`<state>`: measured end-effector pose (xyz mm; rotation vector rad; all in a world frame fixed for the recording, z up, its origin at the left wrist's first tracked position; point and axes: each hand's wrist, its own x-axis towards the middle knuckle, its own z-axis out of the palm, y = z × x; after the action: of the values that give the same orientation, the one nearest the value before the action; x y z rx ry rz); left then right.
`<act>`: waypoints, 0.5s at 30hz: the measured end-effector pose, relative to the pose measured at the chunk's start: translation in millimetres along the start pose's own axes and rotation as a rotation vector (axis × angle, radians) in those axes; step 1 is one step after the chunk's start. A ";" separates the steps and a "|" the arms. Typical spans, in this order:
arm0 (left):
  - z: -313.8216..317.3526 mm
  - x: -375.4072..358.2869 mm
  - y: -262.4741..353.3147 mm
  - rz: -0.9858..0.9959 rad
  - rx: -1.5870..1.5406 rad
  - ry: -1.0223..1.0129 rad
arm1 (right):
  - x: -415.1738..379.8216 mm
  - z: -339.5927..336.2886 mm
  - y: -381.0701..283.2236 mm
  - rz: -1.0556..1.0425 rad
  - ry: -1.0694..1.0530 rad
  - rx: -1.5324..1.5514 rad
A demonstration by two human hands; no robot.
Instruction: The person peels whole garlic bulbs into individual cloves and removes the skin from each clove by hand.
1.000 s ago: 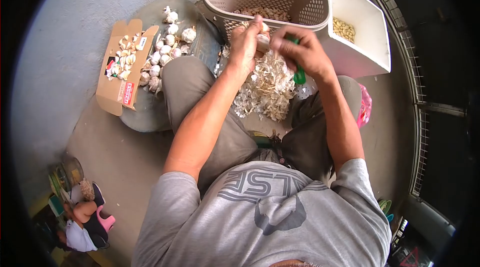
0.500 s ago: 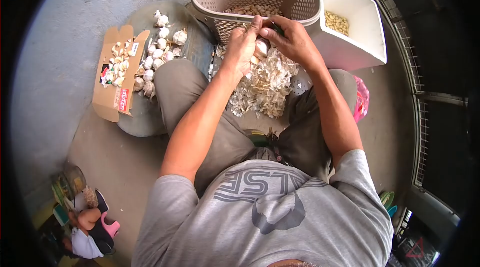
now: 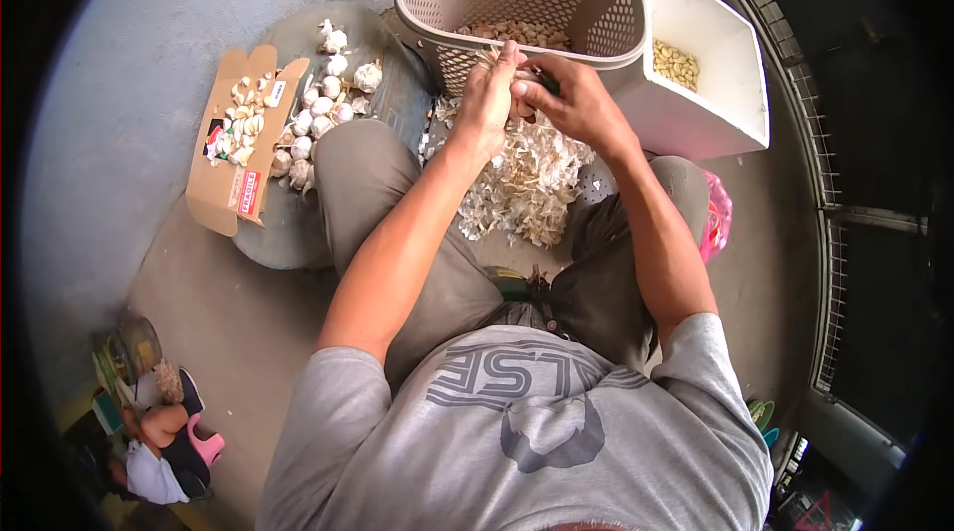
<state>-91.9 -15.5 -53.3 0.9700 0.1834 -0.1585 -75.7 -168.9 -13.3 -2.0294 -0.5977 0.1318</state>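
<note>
My left hand [image 3: 487, 99] is closed around a garlic bulb [image 3: 523, 106], mostly hidden by the fingers, just in front of the basket. My right hand [image 3: 576, 99] is closed and meets it at the bulb. A small dark piece [image 3: 549, 83] shows between my right fingers; its kind is hidden. Below both hands lies a heap of garlic skins [image 3: 527, 183] between my knees. To the left, several whole garlic bulbs [image 3: 321, 106] rest on a round grey surface, beside a flattened cardboard box [image 3: 221, 195] with loose garlic cloves [image 3: 239, 124] on it.
A brown perforated basket [image 3: 422, 0] with cloves at its bottom stands ahead. Right of it is a white foam box [image 3: 686, 119] holding peeled cloves [image 3: 676, 64]. A pink bag [image 3: 716, 213] lies by my right knee. Another person [image 3: 164, 442] sits at the lower left.
My hands have moved slightly down and closer around the bulb, which is now more covered by the fingers. The view has shifted a little.
</note>
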 end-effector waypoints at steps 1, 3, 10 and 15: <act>0.3 0.1 1.1 -0.020 -0.020 0.002 | 1.6 4.9 1.0 -0.056 0.025 0.005; 0.8 -1.4 4.8 -0.044 -0.043 -0.061 | 5.0 3.0 4.9 0.004 0.015 0.027; -5.8 2.2 8.1 0.009 -0.023 -0.051 | 8.3 10.5 1.1 -0.015 0.104 0.117; -18.3 6.1 -0.9 -0.150 -0.096 -0.086 | 6.6 14.3 -6.4 -0.130 0.054 -0.095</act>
<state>-87.6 -1.1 -65.4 0.8525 0.1830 -0.3255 -76.9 -151.9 -14.3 -2.0719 -0.7115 -0.0291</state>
